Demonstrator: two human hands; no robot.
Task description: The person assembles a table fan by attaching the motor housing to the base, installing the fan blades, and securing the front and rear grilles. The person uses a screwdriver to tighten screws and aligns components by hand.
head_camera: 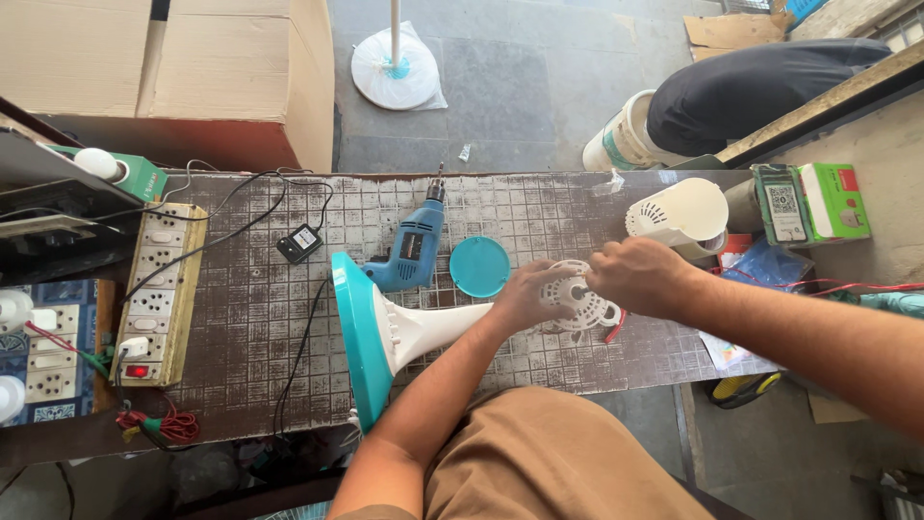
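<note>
A fan stand lies on its side on the workbench (260,308): a teal round base (354,332) at the left and a white neck (433,325) running right. My left hand (525,294) grips the neck's right end. My right hand (637,276) rests fingers-down on a white slotted motor housing (587,306) at that end. A red-handled tool (613,333) pokes out under the housing.
A blue electric drill (412,250) and a teal round cap (479,267) lie just behind my hands. A white cylindrical fan cover (679,214) stands at the right, green boxes (808,200) beyond it. A wooden switchboard (162,289) with cables sits left. Cardboard boxes (192,67) and another person's dark clothing (760,82) are behind.
</note>
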